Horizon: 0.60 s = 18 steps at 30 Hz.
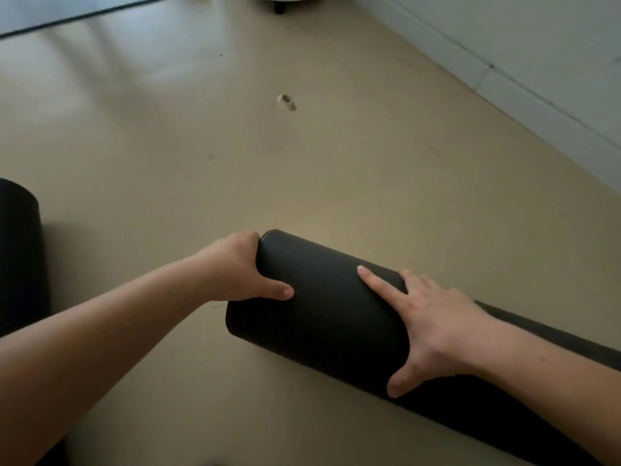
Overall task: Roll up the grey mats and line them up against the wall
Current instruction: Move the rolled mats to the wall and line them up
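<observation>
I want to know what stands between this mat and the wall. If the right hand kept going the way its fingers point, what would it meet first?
The right hand lies on the rolled mat, fingers pointing up-left. That line crosses bare floor; the small mark seems nearest, though depth is unclear.

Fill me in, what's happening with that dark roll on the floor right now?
A person has both hands on a rolled grey mat lying on the beige floor. The left hand grips its near end; the right hand is spread flat over its top. It lies out from the wall, not against it. A second dark roll sits at the left edge.
</observation>
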Motion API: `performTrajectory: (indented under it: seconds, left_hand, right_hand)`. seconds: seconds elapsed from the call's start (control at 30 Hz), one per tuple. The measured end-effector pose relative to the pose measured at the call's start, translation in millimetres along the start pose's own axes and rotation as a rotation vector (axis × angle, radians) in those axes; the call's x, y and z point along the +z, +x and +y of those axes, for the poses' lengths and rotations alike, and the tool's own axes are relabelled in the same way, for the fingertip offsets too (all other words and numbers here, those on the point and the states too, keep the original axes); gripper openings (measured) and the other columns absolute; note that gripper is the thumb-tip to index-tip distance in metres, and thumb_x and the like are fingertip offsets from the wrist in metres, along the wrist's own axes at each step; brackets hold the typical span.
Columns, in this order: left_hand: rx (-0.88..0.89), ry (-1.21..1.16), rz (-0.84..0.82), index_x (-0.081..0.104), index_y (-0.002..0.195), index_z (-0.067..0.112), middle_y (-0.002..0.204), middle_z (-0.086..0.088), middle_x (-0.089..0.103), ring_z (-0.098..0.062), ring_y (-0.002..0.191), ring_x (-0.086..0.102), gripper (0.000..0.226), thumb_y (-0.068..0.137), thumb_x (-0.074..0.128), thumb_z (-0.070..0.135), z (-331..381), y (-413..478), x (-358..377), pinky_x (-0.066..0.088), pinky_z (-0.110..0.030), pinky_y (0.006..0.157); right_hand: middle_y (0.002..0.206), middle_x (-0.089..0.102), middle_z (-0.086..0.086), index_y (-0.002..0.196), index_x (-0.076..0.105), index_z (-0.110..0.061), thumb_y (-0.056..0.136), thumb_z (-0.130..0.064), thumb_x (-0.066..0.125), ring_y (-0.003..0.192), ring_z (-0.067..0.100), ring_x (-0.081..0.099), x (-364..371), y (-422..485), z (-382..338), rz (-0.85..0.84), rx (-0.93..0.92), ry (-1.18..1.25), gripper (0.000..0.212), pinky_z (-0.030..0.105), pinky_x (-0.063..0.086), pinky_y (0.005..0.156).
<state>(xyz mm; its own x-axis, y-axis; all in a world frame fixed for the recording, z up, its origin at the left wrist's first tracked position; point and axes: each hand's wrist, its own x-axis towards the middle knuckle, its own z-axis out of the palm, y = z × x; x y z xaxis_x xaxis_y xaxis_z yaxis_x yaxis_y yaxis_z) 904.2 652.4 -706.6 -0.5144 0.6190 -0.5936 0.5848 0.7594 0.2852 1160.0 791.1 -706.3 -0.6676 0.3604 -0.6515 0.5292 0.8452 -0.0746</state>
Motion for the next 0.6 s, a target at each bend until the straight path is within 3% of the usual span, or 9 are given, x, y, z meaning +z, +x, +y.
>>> performTrajectory:
  seconds: [0.07,0.17,0.23,0.4,0.5,0.6]
  left_hand:
    - [0.024,0.006,-0.003,0.050,0.139,0.028,0.116,0.011,0.060,-0.019,0.108,0.060,0.097,0.059,0.094,0.061,-3,-1,-1,0.053,-0.037,0.089]
    - [0.110,-0.057,0.044,0.022,0.162,0.038,0.151,0.004,0.051,-0.026,0.137,0.049,0.130,0.058,0.098,0.052,-4,-2,1,0.045,-0.046,0.112]
    - [0.189,-0.067,0.117,0.015,0.163,0.041,0.159,0.001,0.043,-0.027,0.145,0.041,0.132,0.060,0.097,0.052,3,2,-1,0.039,-0.050,0.118]
    - [0.365,-0.086,0.260,0.018,0.161,0.043,0.149,-0.004,0.045,-0.029,0.142,0.038,0.113,0.074,0.090,0.045,44,33,-11,0.040,-0.053,0.113]
    - [0.364,-0.096,0.291,0.015,0.162,0.040,0.145,-0.005,0.043,-0.029,0.138,0.039,0.110,0.079,0.086,0.048,54,49,5,0.042,-0.052,0.112]
    - [0.327,-0.118,0.360,0.009,0.163,0.041,0.140,-0.006,0.042,-0.028,0.135,0.037,0.111,0.081,0.083,0.052,44,51,35,0.040,-0.049,0.109]
  right_hand:
    - [0.166,0.007,0.017,0.139,-0.045,-0.055,0.049,-0.081,0.082,0.152,0.038,0.018,8,-3,-9,0.031,0.003,-0.044,0.158,0.052,0.028,0.121]
    - [0.166,0.004,0.021,0.141,-0.046,-0.050,0.055,-0.078,0.081,0.153,0.042,0.012,19,-7,-15,0.106,0.032,-0.049,0.156,0.054,0.019,0.124]
    - [0.163,0.007,0.020,0.144,-0.043,-0.047,0.058,-0.078,0.079,0.152,0.042,0.012,24,-8,-12,0.190,0.069,-0.039,0.153,0.054,0.018,0.125]
    - [0.158,0.007,0.022,0.149,-0.037,-0.046,0.064,-0.078,0.077,0.150,0.043,0.010,17,1,15,0.379,0.206,-0.022,0.145,0.058,0.014,0.125]
    - [0.162,0.004,0.026,0.149,-0.036,-0.045,0.066,-0.078,0.076,0.152,0.046,0.005,12,15,34,0.413,0.251,-0.083,0.144,0.063,0.012,0.123]
    - [0.164,-0.003,0.024,0.148,-0.038,-0.048,0.068,-0.076,0.077,0.154,0.045,-0.002,5,18,47,0.372,0.185,-0.104,0.143,0.062,0.008,0.125]
